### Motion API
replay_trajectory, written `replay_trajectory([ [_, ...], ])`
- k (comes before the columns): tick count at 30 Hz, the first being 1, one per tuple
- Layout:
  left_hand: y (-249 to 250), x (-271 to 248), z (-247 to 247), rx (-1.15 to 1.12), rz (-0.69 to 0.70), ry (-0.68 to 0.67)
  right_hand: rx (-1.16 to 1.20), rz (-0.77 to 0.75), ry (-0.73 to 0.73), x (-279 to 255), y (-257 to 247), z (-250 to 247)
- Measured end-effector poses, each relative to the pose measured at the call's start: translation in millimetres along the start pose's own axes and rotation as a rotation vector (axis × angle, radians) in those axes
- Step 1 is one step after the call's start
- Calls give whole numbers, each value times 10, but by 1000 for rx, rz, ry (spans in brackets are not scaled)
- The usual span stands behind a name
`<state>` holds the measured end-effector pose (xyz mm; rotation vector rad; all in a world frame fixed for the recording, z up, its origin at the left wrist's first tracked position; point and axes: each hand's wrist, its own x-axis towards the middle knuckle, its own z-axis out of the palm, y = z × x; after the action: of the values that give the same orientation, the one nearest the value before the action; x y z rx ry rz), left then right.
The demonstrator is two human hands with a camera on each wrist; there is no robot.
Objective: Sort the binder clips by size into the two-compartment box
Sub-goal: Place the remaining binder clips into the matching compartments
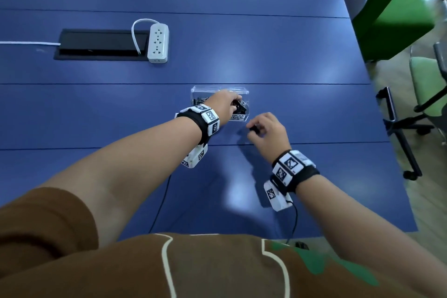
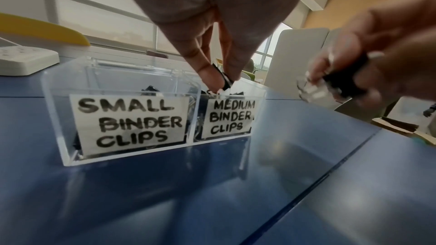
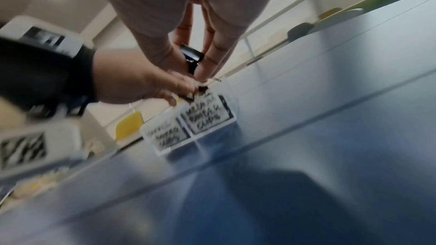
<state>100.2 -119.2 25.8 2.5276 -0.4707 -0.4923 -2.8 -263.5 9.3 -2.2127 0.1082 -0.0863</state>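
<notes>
A clear two-compartment box (image 1: 197, 91) (image 2: 59, 111) stands on the blue table, its paper labels reading SMALL BINDER CLIPS on the left and MEDIUM BINDER CLIPS on the right. Black clips lie in both compartments. My left hand (image 1: 232, 103) (image 2: 223, 79) hovers over the medium compartment and pinches a black binder clip (image 2: 225, 79) between thumb and fingers. My right hand (image 1: 257, 128) (image 3: 192, 64) is just right of the box, above the table, pinching another black binder clip (image 1: 254, 128) (image 3: 192, 57) (image 2: 344, 83).
A white power strip (image 1: 158, 42) and a black cable hatch (image 1: 101, 44) sit at the far left of the table (image 1: 290, 55). Cables run from my wrist cameras toward my body. Green chairs (image 1: 425, 84) stand past the table's right edge.
</notes>
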Motion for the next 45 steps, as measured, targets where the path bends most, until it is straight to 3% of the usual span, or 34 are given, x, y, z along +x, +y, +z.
replay_trajectory([
  [6, -78, 13, -34, -81, -7, 76, 2, 22, -34, 641, -188, -12],
  [10, -220, 6, -127, -204, -81, 217, -159, -43, -223, 800, -148, 221],
  [13, -418, -12, -230, -172, -142, 291, -291, -106, -331, 816, -67, 326],
  [18, -754, -33, -314, -196, -307, 317, -373, -180, -353, 837, -48, 280],
  [21, -831, -25, -306, -265, -403, 327, -345, -178, -261, 845, -39, 246],
  [24, -819, -6, -286, -319, -468, 288, -296, -88, -225, 854, -16, 259],
  [30, -870, 46, -246, -354, -459, 268, -239, 9, -260, 902, -75, 197],
  [33, -899, 51, -255, -344, -430, 274, -201, 40, -97, 981, -92, 121],
  [35, -906, 55, -259, -352, -425, 271, -158, 157, -2, 1054, -82, 90],
  [41, -872, 95, -281, -581, -448, 307, -106, 502, -221, 1178, -48, 191],
  [45, -843, 87, -355, -756, -449, 372, 206, 580, -186, 1170, -88, 190],
])
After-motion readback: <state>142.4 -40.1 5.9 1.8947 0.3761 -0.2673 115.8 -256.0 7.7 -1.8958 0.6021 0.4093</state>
